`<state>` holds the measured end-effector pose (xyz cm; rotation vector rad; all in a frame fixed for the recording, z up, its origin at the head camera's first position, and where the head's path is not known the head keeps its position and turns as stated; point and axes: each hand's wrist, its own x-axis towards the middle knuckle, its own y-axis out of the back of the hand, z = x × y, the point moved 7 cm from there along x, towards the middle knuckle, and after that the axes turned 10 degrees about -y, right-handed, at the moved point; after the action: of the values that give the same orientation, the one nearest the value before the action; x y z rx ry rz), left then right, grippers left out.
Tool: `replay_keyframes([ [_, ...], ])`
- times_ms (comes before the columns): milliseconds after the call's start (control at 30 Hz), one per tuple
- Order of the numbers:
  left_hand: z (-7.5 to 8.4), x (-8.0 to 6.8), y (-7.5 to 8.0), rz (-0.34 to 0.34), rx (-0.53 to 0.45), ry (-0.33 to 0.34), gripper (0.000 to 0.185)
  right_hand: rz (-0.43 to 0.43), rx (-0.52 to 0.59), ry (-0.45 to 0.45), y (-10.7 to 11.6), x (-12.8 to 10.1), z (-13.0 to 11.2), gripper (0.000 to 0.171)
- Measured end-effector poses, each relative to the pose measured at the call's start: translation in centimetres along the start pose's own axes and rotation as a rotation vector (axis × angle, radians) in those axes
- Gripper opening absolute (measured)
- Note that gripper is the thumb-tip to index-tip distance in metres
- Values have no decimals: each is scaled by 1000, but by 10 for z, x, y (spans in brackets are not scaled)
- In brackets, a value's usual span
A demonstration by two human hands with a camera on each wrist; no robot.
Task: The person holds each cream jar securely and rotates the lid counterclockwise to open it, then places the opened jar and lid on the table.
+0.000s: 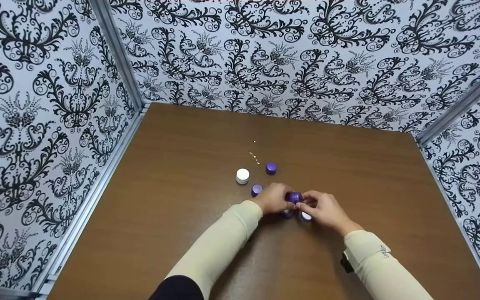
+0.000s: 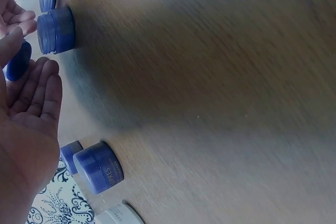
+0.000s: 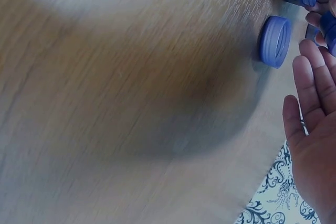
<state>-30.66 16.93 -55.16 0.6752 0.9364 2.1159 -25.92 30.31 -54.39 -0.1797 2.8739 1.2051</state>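
My left hand (image 1: 274, 198) grips a small purple jar (image 1: 294, 197) from its left side. On the other side of that jar, my right hand (image 1: 325, 210) pinches it between thumb and forefinger, the remaining fingers extended in the right wrist view. Below the hands stands an uncapped purple jar (image 2: 56, 31) on the table. A purple screw lid (image 3: 275, 41) lies beside it, its hollow side showing; in the head view its inside looks white. The right wrist view cuts off part of the held jar (image 3: 329, 30).
A purple jar (image 1: 257, 190) stands left of my left hand, another purple jar (image 1: 271, 168) farther back, and a white jar (image 1: 242, 176) to their left. Small pale marks (image 1: 254, 157) dot the brown table (image 1: 173, 166). Patterned walls (image 1: 265, 54) enclose it at the back and sides.
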Motion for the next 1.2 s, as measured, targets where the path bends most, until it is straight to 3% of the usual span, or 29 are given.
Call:
replay_keyframes([
  [433, 2, -1, 3, -8, -20, 2, 31, -33, 35, -4, -1, -1, 0, 30],
  [1200, 4, -1, 5, -14, -21, 5, 30, -17, 38, 8, 2, 0, -4, 26],
])
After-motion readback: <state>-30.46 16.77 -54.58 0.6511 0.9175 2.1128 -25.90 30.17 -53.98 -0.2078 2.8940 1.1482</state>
